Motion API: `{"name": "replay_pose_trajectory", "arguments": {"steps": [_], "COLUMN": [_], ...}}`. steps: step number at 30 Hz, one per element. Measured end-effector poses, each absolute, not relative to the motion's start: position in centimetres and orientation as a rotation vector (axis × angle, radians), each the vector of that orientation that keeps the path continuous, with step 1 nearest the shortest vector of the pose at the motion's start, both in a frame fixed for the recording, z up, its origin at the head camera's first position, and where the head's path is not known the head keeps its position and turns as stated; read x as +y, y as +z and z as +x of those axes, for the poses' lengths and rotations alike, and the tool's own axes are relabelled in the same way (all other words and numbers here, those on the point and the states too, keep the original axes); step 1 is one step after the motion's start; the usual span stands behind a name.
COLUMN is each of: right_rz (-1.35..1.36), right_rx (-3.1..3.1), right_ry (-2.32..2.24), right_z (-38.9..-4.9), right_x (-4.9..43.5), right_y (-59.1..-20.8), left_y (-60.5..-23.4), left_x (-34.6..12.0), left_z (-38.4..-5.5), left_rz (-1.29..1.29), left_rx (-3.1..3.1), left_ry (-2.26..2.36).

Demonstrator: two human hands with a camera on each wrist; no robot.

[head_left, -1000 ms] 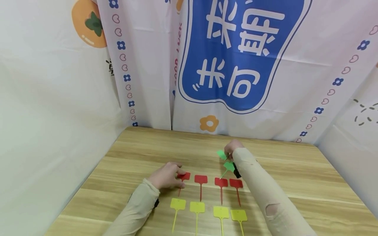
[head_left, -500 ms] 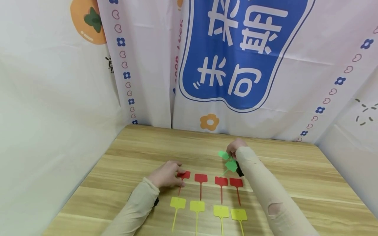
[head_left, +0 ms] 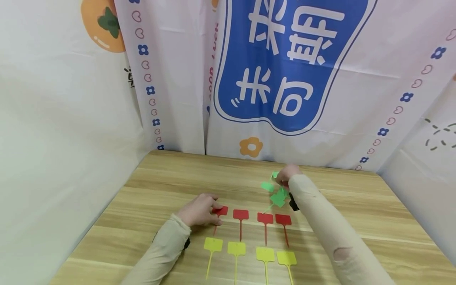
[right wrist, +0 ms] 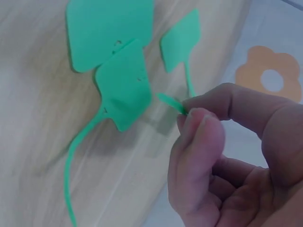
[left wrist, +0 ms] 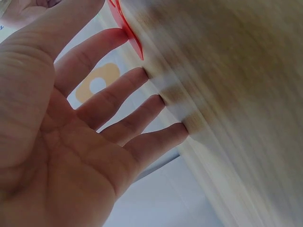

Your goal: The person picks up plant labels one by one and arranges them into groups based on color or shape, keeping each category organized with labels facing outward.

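In the head view my left hand [head_left: 199, 209] rests on the table at the leftmost red plant label [head_left: 221, 210]. Its fingers are spread and loosely extended; in the left wrist view the index fingertip touches the label's edge [left wrist: 130, 35]. Farther back, my right hand [head_left: 289, 173] is over a group of green plant labels [head_left: 278, 198]. Between thumb and index finger it pinches a green plant label [right wrist: 170, 101], of which only a short narrow strip shows. Beside the fingers lie a diamond-tilted green label [right wrist: 124, 90] and a smaller-looking one [right wrist: 182, 40].
Three more red labels [head_left: 240, 214] continue the row to the right, stems toward me. A row of several yellow labels [head_left: 213, 244] lies nearer. White printed curtains [head_left: 178, 99] close in the wooden table [head_left: 142, 206] at back and sides.
My right hand has shifted slightly right and away from me. The green labels have spread apart, and another one now shows at the far side by the fingers. My left hand has stayed put.
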State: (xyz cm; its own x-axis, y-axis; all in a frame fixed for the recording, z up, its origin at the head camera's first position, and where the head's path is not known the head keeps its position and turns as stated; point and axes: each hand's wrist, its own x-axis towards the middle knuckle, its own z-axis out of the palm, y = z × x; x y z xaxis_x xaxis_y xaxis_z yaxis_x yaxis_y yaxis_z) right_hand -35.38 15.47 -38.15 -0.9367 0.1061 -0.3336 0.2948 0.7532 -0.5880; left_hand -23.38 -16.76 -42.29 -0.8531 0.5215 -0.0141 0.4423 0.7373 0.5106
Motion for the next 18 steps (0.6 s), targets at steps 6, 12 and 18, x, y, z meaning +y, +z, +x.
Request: {"name": "replay_pose_trajectory", "arguments": {"steps": [6, 12, 18], "right_rz": [0.323, 0.326, 0.335], "right_rx": [2.648, 2.667, 2.650], "right_ry": [-1.045, -1.012, -1.105], "right_z": [-35.5, -35.2, -34.7], "right_x": [15.9, 15.7, 14.7], "right_y": [-37.8, -37.4, -36.9], "left_y": [-42.3, -42.4, -42.3], "left_x": [-16.8, -16.9, -16.8], "left_z": [-23.4, -23.4, -23.4], "left_rz": [0.772, 0.769, 0.771], "left_rx": [2.779, 2.775, 2.778], "left_ry": [0.758, 0.767, 0.766]}}
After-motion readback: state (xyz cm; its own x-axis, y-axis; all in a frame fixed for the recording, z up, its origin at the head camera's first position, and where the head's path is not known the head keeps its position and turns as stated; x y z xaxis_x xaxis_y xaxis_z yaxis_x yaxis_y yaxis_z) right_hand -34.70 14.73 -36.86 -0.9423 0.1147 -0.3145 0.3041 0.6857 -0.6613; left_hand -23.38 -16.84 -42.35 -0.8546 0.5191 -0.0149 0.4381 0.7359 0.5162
